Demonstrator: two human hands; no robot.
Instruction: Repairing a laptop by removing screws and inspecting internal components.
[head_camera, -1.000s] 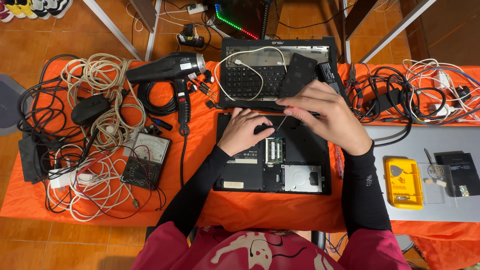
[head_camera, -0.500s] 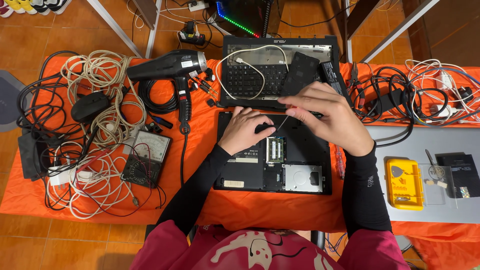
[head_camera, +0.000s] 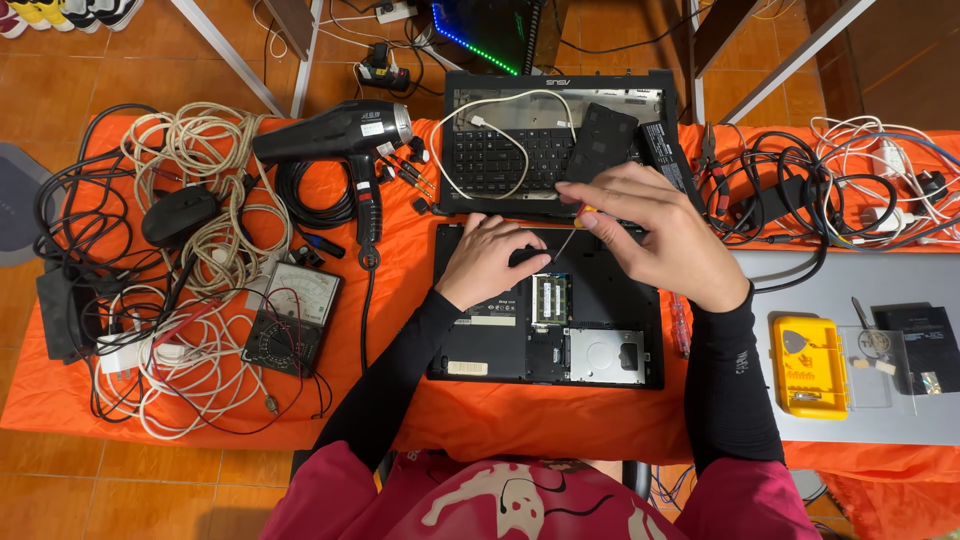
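Note:
A black laptop base (head_camera: 600, 345) lies upside down on the orange cloth, its bottom cover off, memory sticks (head_camera: 550, 298) and an empty drive bay (head_camera: 604, 343) showing. My left hand (head_camera: 490, 258) rests flat on its upper left part, fingers near a dark spot. My right hand (head_camera: 650, 230) hovers over the upper right part and pinches a thin screwdriver (head_camera: 570, 236) with a yellow handle, its tip pointing down at the base next to my left fingers.
Behind lies a laptop keyboard frame (head_camera: 500, 150) with a white cable and a black cover panel (head_camera: 602, 140). A black hair dryer (head_camera: 340, 135), multimeter (head_camera: 290, 320), mouse (head_camera: 180, 215) and tangled cables (head_camera: 190, 260) fill the left. A yellow tool case (head_camera: 808, 365) sits on a grey laptop lid (head_camera: 850, 280) at the right.
My right hand has shifted slightly with the screwdriver, and its tip stays at the same spot. My left hand has hardly moved.

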